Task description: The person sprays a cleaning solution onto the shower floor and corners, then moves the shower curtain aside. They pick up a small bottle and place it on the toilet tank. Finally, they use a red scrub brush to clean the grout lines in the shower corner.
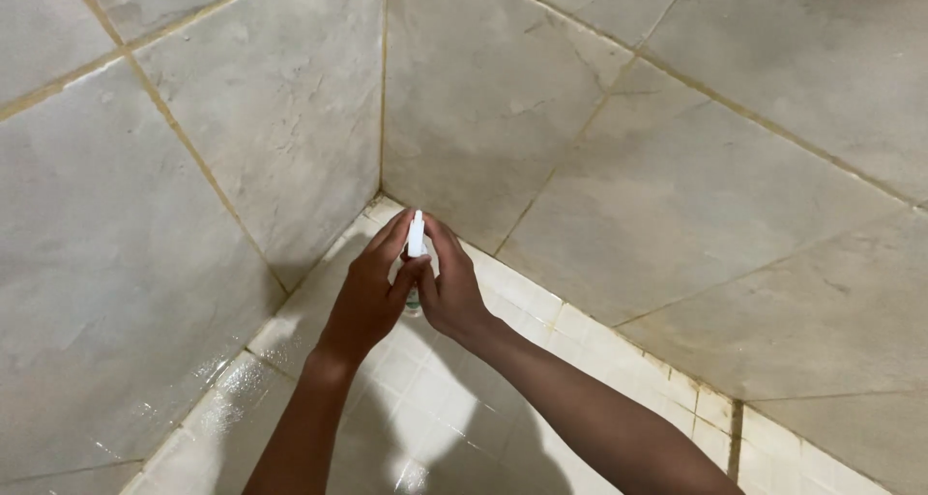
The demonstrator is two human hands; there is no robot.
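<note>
While both arms are extended toward the wall corner, a small white plastic spray-bottle head is gripped between the left hand and the right hand, fingers closed around it from either side. Bottle body is mostly hidden by the palms; a greenish bit is seen below the thumbs. Grey marbled wall tiles are just beyond the fingertips. Wet cream square floor tiles lie beneath the wrists.

I hold a small white spray bottle upright between my two hands, its white top up, above the floor's far corner.
</note>
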